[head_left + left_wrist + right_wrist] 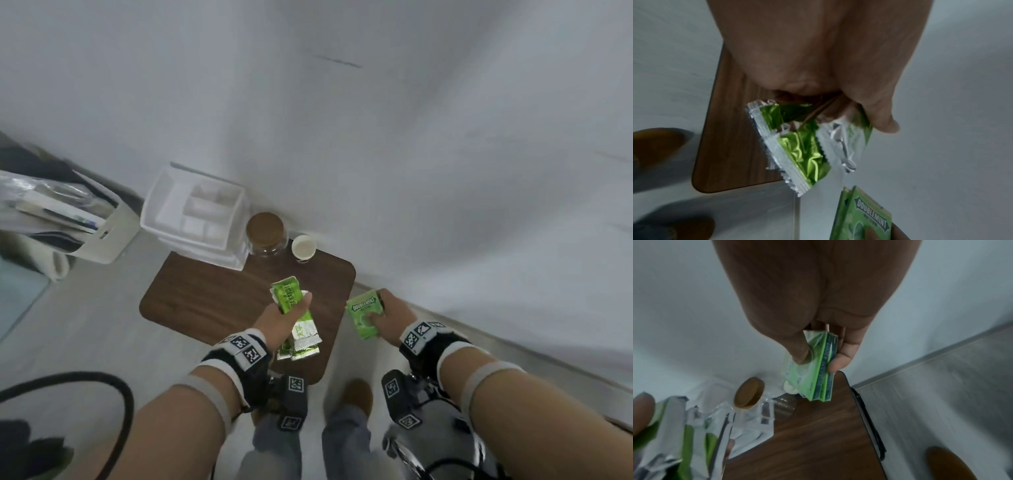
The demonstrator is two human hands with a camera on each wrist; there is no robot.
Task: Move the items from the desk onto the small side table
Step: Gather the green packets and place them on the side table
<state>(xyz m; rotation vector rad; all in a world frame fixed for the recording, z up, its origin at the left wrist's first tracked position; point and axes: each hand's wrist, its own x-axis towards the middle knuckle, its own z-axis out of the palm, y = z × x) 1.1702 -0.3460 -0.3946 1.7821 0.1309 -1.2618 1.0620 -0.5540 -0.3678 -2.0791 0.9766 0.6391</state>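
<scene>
My left hand (286, 313) grips a bunch of green and silver foil sachets (296, 322) above the dark wooden side table (205, 301); the sachets (797, 146) hang from the fingers in the left wrist view. My right hand (383, 317) pinches two green Doublemint gum packs (363, 313) between thumb and fingers, just off the table's right edge. In the right wrist view the gum packs (816, 369) hover over the table's (818, 443) far right corner.
On the table's back edge stand stacked white trays (195, 219), a glass jar with a cork lid (265, 233) and a paper cup (303, 247). A white wall runs behind. A white bin of papers (61, 219) stands on the floor at the left.
</scene>
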